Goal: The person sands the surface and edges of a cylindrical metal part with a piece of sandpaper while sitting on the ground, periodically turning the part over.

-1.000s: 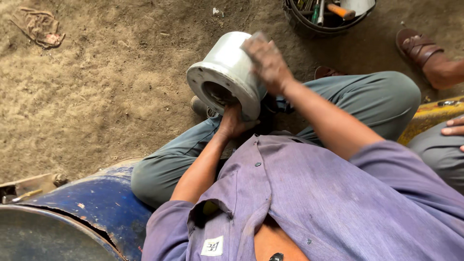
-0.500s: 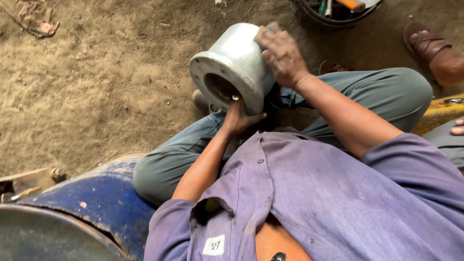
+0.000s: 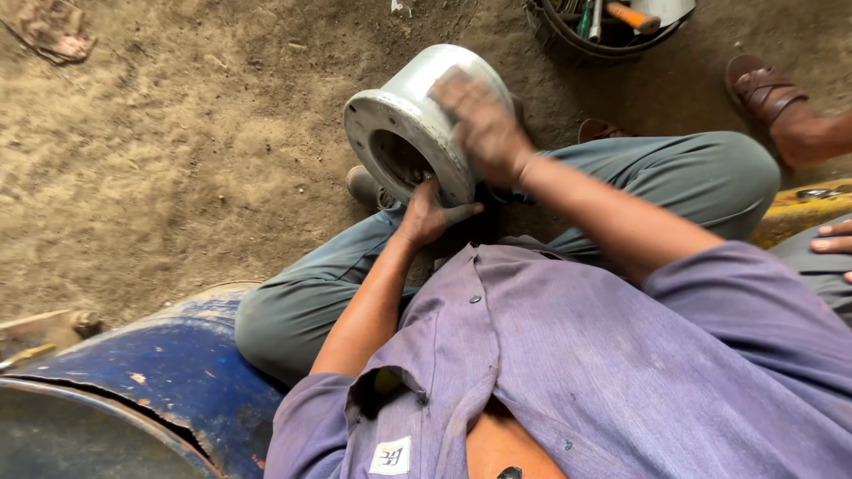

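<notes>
A silvery metal drum-shaped part with a flanged rim and an open middle lies on its side between my knees. My left hand grips the lower edge of its flange, fingers hooked into the opening. My right hand presses on the curved top of the part, blurred with motion; whether it holds a small rubbing pad underneath I cannot tell. I sit in a purple shirt and grey-green trousers.
Sandy dirt ground lies all around. A blue metal drum stands at my lower left. A round black tub of tools sits at the top right. Another person's sandalled foot and hand are at the right.
My right hand has slid back and forth over the part's curved surface, now nearer the flange. The part shifted slightly; my left hand kept its grip.
</notes>
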